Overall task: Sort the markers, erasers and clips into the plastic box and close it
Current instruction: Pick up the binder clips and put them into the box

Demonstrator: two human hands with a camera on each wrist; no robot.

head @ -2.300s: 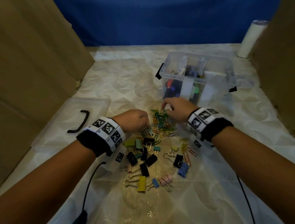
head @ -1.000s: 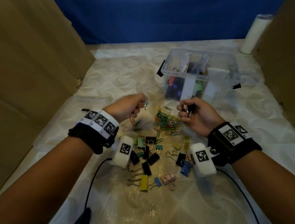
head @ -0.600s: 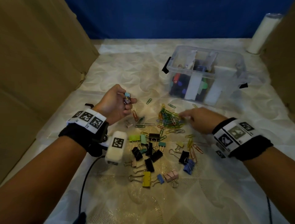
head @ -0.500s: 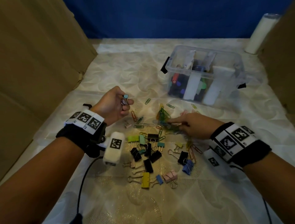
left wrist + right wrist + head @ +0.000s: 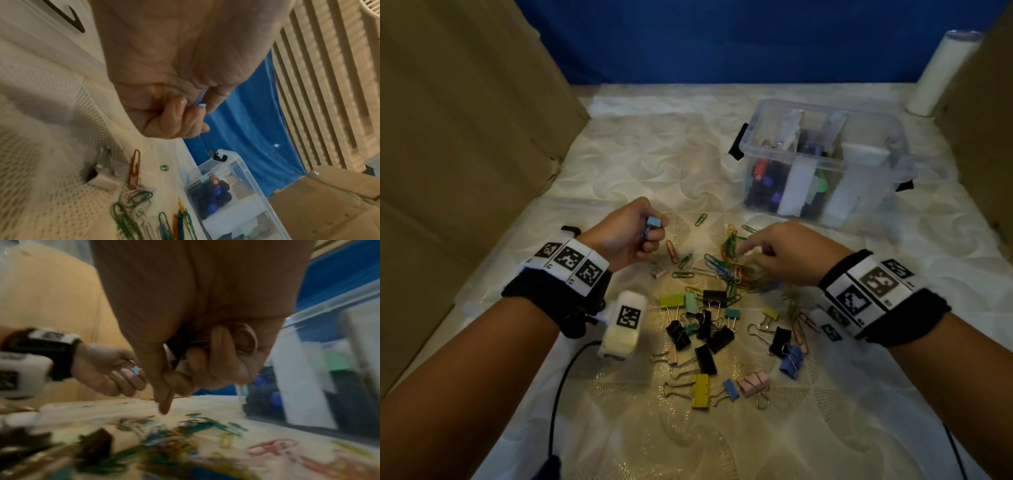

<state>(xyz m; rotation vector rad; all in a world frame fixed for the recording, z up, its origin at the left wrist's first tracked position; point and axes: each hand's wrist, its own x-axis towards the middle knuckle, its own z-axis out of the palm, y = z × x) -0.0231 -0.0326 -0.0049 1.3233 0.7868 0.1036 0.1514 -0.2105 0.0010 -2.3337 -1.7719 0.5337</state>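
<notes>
My left hand (image 5: 654, 228) hovers left of the paper-clip pile (image 5: 726, 267) and pinches a small light-blue binder clip (image 5: 654, 222) between thumb and curled fingers; the left wrist view shows that binder clip (image 5: 202, 105) at the fingertips. My right hand (image 5: 748, 251) is low over the pile. In the right wrist view its index finger (image 5: 164, 405) points down at the paper clips while the other fingers curl round a dark binder clip (image 5: 180, 344) with a wire loop. Several binder clips (image 5: 709, 335) lie nearer me. The clear plastic box (image 5: 822, 106) stands open at the back right with markers (image 5: 767, 178) inside.
The box's clear lid with a black handle (image 5: 569, 229) lies flat on the left, partly under my left wrist. Cardboard walls (image 5: 465, 137) close in both sides. A white roll (image 5: 941, 72) stands at the back right. Cables trail from both wrists.
Both hands rose from the pile holding clips. The right hand then dropped back onto the paper clips, still holding its dark clip. The left hand stays raised with the blue clip.
</notes>
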